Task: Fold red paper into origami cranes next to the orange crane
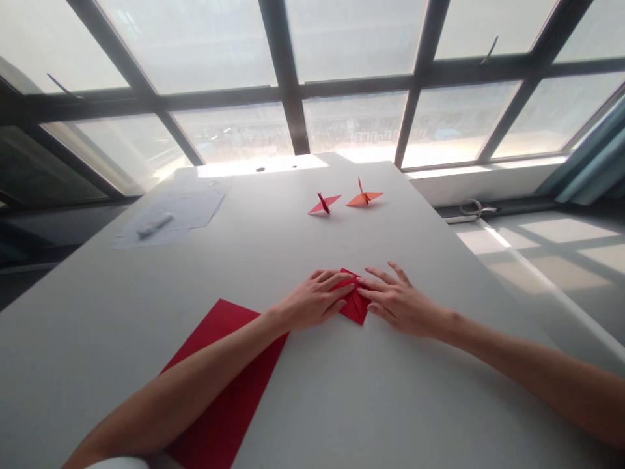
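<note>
Red folded paper (358, 306): between left hand (319, 298) and right hand (395, 301), both touching it, fingers extended, unclenched; long axis near-to-far, neither hand clearly nearer. Near left: red sheet (227, 417), beneath left forearm (215, 374). Far: red crane (323, 204), orange crane (365, 198), on white table (273, 247).

The single head view looks from above the near side of the desk (263, 241), facing forward and tilted down along its length. It is close enough that the left forearm (195, 384) runs in large from the bottom edge and the right forearm (527, 365) from the right edge. The left hand (315, 299) and right hand (398, 303) sit just below mid-height. The wide frame also takes in the desk's far end, the windows (356, 39) across the top and some floor (581, 267) at right.
</note>
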Tool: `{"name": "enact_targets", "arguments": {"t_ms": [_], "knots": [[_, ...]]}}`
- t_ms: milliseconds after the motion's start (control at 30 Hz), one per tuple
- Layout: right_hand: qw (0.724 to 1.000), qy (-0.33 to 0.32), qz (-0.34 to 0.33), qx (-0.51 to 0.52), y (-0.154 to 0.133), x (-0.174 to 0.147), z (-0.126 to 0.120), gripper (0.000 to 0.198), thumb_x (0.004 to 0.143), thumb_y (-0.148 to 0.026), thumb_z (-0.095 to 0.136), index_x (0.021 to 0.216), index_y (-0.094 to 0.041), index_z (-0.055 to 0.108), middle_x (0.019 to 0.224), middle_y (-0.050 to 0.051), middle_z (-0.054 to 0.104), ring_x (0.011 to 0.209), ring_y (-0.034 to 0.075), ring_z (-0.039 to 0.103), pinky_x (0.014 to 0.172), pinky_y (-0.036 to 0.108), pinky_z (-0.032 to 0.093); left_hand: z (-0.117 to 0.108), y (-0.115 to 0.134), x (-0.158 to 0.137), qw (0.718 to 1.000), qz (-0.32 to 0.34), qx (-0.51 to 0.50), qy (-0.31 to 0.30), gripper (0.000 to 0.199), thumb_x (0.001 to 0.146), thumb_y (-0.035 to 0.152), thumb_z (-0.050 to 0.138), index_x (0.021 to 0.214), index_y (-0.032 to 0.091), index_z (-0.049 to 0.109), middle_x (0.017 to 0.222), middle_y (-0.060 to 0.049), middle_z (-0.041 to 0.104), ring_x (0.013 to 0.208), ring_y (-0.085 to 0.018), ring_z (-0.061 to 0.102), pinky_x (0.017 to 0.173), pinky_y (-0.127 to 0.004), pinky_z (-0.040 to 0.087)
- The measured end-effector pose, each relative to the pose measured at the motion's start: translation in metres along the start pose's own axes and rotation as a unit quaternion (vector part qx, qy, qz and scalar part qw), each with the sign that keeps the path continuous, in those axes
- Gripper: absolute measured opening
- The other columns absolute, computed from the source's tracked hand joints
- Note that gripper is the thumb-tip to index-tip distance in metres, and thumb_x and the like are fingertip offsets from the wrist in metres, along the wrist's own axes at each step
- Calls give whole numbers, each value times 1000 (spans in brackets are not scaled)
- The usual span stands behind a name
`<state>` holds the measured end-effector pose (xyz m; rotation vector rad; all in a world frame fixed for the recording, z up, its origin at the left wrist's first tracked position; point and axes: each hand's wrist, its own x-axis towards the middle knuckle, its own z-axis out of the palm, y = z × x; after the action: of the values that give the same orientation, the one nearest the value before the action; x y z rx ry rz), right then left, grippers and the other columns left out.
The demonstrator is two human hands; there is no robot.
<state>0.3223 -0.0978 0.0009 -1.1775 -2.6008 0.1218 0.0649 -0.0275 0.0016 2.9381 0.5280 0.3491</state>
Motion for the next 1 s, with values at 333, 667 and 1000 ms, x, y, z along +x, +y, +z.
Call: {"name": "enact_targets", "arguments": {"t_ms": [333, 667, 1000], "knots": [[999, 12, 9, 28, 6, -3, 12, 38, 102, -25, 38, 137, -26, 53, 145, 6, 52, 137, 25, 41, 115, 54, 22, -3, -2, -1, 993, 98, -59, -18, 46, 99, 36, 48, 143, 23, 47, 149, -14, 44, 138, -26, 41, 116, -40, 35], [999, 38, -11, 24, 8, -6, 15, 35, 99, -25, 45, 132, -26, 59, 144, 6, 54, 134, 25, 45, 112, 50, 32, -2, -1, -2, 992, 93, -81, -13, 46, 99, 29, 49, 144, 22, 46, 151, -14, 41, 140, -27, 39, 113, -41, 40], [998, 54, -27, 9, 10, -7, 16, 36, 97, -24, 49, 132, -25, 59, 142, 9, 54, 133, 27, 45, 109, 51, 35, 0, -2, -3, 992, 110, -67, -8, 49, 99, 27, 50, 147, 19, 41, 154, -14, 38, 146, -27, 27, 118, -43, 34]]}}
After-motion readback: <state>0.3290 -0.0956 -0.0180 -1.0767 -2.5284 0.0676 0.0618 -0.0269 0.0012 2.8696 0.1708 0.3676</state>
